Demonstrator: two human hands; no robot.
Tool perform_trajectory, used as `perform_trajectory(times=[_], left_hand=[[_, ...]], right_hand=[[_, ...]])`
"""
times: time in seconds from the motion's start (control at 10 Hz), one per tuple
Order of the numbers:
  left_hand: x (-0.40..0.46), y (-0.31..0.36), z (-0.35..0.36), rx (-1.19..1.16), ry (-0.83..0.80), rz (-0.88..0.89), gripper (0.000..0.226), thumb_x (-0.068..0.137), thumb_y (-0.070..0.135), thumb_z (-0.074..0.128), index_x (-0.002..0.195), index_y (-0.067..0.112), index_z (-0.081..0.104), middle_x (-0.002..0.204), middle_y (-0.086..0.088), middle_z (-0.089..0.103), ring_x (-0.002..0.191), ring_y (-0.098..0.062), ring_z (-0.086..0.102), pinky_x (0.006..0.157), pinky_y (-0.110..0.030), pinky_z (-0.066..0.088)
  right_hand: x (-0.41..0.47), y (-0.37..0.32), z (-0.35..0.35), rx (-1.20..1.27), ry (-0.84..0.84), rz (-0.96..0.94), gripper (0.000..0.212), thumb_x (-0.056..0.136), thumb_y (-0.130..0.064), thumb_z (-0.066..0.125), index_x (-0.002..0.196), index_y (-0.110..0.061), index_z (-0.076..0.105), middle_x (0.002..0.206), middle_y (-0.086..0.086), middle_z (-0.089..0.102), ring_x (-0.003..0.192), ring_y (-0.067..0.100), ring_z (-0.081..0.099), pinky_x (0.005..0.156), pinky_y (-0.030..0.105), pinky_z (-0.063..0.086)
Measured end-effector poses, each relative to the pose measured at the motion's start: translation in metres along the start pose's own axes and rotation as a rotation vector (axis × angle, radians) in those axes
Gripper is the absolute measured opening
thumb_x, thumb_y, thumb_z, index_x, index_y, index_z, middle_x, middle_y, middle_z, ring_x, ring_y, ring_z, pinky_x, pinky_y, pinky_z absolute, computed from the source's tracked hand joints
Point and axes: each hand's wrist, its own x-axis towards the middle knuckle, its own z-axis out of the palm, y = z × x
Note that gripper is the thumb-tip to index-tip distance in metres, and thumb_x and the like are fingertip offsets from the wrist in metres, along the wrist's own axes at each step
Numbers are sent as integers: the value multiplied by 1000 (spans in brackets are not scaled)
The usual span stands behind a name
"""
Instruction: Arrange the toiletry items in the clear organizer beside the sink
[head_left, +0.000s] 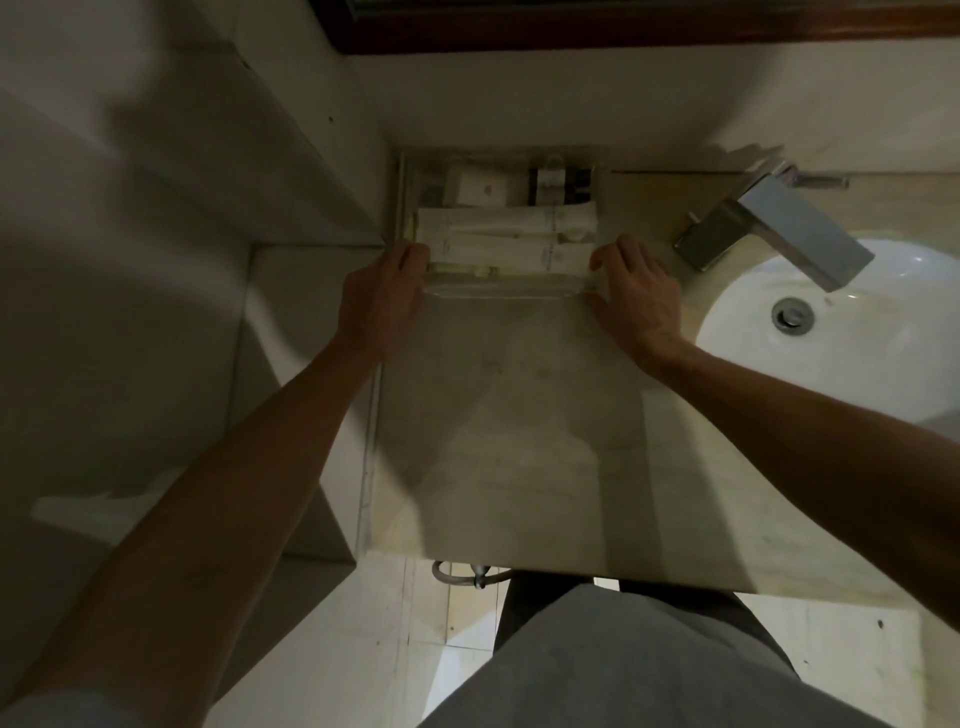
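Note:
A clear organizer (501, 290) stands at the back left of the marble counter, against the wall. Inside lie white tubes and sachets (498, 234) across the front part, with a white box (478, 188) and dark small bottles (558, 184) behind them. My left hand (382, 299) grips the organizer's left front corner. My right hand (636, 291) grips its right front corner, thumb against the clear wall. The fingertips of both hands are partly hidden by the organizer.
The white sink basin (831, 332) with its drain lies to the right, under a chrome faucet (779, 228). The marble counter (509, 441) stretches toward me. A tiled wall (156, 208) rises on the left. A dark wooden frame (623, 26) runs along the top.

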Motion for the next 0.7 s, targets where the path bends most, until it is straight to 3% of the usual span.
perform_trajectory(times=[0.2,0.4,0.5,0.6,0.7], left_hand=[[11,-4,-3,-13,-85,-26,57,79,26,71,129,18,43,126,-9,52,91,-36,65,64,-46,55],[4,17,-15,-18,-148,-78,73,76,11,67,140,19,33,129,-15,46,89,-38,61,67,-46,56],[-9,32,-24,-16,-170,-67,75,74,15,68,141,16,33,128,-16,43,93,-37,58,71,-45,55],[-21,52,-29,-23,-174,-54,77,76,30,68,142,13,34,134,-17,42,110,-37,53,86,-47,51],[-34,84,-38,-61,-193,-73,76,78,39,66,142,12,36,143,-16,41,122,-36,47,96,-48,42]], right_hand=[[8,-3,4,12,-8,-11,34,84,-27,69,109,-14,49,117,11,52,95,26,53,71,32,43],[-9,-9,-8,-25,-57,-2,38,88,-23,61,123,-15,49,127,11,48,101,26,51,74,33,45],[-28,-9,-25,-77,-58,13,49,84,-15,63,130,-13,48,127,12,49,102,25,50,75,34,49],[-47,0,-44,-118,-66,0,62,79,-17,69,136,-12,45,130,12,50,108,27,50,79,35,50],[-68,11,-65,-152,-96,25,68,82,-34,71,140,-11,43,137,13,49,119,30,49,89,42,50]])
